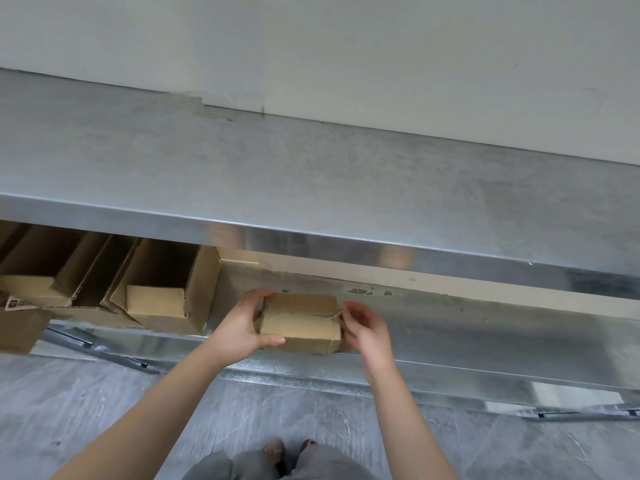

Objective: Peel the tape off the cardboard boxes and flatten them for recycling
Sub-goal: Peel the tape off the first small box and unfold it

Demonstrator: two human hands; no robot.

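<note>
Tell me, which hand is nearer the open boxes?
Left. The left hand grips the small box just right of the open boxes; the right hand pinches tape at that box's far end.

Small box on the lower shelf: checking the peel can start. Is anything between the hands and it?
Nothing visible. The left hand grips the small box; the right hand pinches its tape.

Pale plain wall [346, 46], brushed steel surface [311, 174] (scuffed, dully reflective), lower steel shelf [485, 327], grey marbled floor [104, 393]
</note>
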